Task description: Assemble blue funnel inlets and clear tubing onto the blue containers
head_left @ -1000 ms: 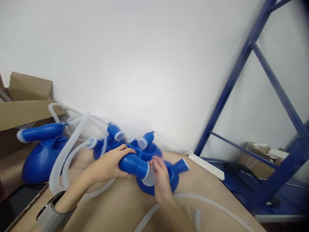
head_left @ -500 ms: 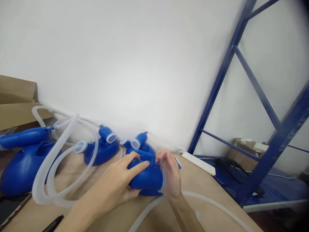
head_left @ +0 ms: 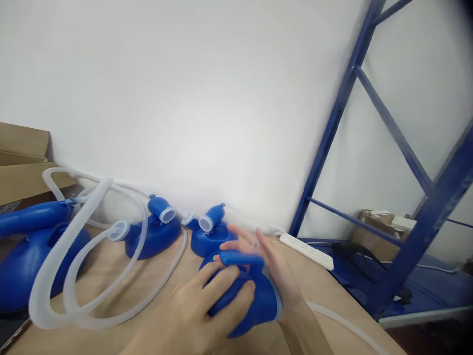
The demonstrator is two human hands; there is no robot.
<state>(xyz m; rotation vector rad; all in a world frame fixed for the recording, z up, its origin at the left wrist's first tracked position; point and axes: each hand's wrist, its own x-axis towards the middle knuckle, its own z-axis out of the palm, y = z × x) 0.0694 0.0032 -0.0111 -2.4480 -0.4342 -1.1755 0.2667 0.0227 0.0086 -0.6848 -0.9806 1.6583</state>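
My left hand (head_left: 207, 305) lies over a blue plastic container (head_left: 254, 301) with a handle, fingers wrapped on its side. My right hand (head_left: 273, 268) sits at the container's right end, palm against it with fingers stretched upward and a clear part between them, blurred by motion. Behind stand two more blue containers (head_left: 153, 231) (head_left: 209, 231) with white-rimmed spouts. A large blue container (head_left: 25, 246) sits at the far left, with white corrugated hoses (head_left: 70, 256) looped across the brown tabletop (head_left: 155, 315).
A cardboard box (head_left: 22, 162) stands at the back left by the white wall. A white power strip (head_left: 306, 251) lies at the table's back right. A blue metal rack (head_left: 406, 172) rises at the right. A thin clear tube (head_left: 343, 325) runs along the table's right side.
Both hands have drawn the held blue container nearer to me and turned it. My right hand's fingers have spread out at its end. The view shifted slightly right.
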